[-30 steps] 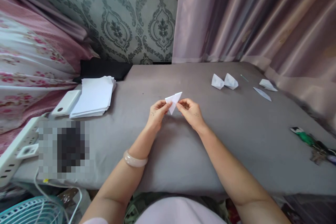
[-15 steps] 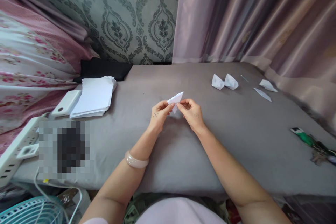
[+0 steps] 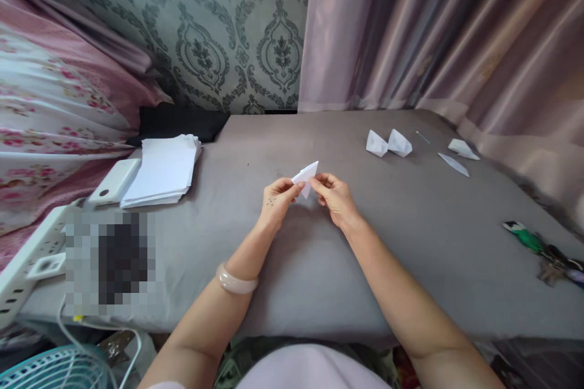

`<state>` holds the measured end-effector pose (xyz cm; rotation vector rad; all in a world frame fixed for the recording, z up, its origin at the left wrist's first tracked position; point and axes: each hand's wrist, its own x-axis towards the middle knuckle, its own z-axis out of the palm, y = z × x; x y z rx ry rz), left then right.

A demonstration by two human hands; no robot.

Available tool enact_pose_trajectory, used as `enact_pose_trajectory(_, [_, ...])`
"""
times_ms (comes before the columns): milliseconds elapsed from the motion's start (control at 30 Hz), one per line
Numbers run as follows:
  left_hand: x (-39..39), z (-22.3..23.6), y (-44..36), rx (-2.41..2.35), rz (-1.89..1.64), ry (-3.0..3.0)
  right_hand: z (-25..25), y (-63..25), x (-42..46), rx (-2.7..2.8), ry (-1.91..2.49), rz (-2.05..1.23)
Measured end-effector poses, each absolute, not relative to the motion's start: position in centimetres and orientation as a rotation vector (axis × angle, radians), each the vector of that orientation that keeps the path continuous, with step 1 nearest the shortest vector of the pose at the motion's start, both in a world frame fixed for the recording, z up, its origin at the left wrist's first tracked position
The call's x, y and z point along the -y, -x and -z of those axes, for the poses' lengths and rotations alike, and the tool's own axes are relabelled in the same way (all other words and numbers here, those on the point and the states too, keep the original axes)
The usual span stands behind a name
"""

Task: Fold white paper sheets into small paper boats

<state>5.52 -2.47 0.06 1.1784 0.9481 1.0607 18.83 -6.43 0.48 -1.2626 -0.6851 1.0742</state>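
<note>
A small piece of folded white paper is held up above the middle of the grey-covered table, its pointed end tilted up to the right. My left hand pinches its left side between thumb and fingers. On the right side, my right hand has its thumb and fingertips closed on the paper's edge. The fingers behind the sheet are partly hidden. To the right stand two folded paper shapes, side by side. Farther right lie a flat folded paper strip and another folded paper piece.
A stack of white paper lies at the left, beside a white box and a black folded cloth or case. A power strip runs along the left edge. Keys with a green tag lie at the right. A fan stands below.
My right thumb has shifted slightly on the paper's right side. Both hands keep hold of the paper in nearly the same place. The camera view has moved a little.
</note>
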Motion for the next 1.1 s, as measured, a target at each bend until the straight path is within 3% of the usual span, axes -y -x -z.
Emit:
enact_pose_trajectory(300, [2.5, -0.9, -4.9, -1.026, -1.030, -1.361, -0.7, -19.7, 6.3, 0.703, 1.240, -1.171])
enact_pose_trajectory(467, [0.9, -1.2, -3.2, -0.973, -1.212, -1.153, -1.1, -21.3, 6.7, 0.866, 1.096, -1.370])
enact_pose_trajectory(667, [1.2, -0.9, -3.2, -0.631, -0.699, -0.994, -1.4, -21.4, 7.4, 1.014, 0.947, -1.604])
enact_pose_trajectory(1100, [2.2, -1.5, -3.7, -0.500, -0.571, -0.997, -0.8, -21.8, 7.1, 0.971, 0.981, -1.609])
